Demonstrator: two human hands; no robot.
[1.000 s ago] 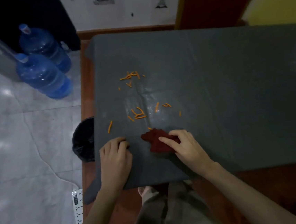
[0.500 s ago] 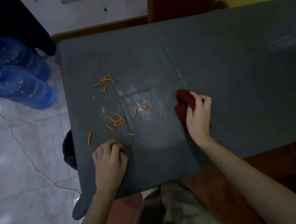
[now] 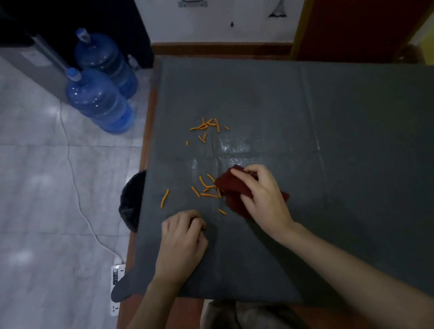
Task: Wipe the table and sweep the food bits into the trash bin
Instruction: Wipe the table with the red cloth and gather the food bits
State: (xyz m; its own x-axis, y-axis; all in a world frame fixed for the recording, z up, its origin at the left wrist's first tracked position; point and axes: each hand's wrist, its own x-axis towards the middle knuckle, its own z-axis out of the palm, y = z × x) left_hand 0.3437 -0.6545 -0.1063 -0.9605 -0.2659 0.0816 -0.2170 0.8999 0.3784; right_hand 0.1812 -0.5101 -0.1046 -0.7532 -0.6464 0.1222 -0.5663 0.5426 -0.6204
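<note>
Table [image 3: 342,152]: covered by a dark grey cloth with fold creases and a wet sheen near its middle; wooden edge shows along the left side.
Water bottles [image 3: 98,101]: two large blue jugs standing on the tiled floor, well apart from the table's far left corner.
Trash bin [image 3: 132,201]: black-lined, on the floor just beside the table's left edge, partly tucked under it.
Right hand [image 3: 264,199]: pressed down on a crumpled dark red rag [image 3: 233,189], fingers curled over its top and gripping it.
Left hand [image 3: 183,241]: loosely clenched, knuckles up, resting on the grey cloth near the front left corner (nothing visible inside it).
Power strip [image 3: 116,282]: white, on the floor by the table, cord trailing away.
Food bits [image 3: 207,187]: thin orange sticks, one cluster touching the rag's left edge, another [image 3: 205,125] farther back, one stray piece [image 3: 164,198] nearer the bin side.
</note>
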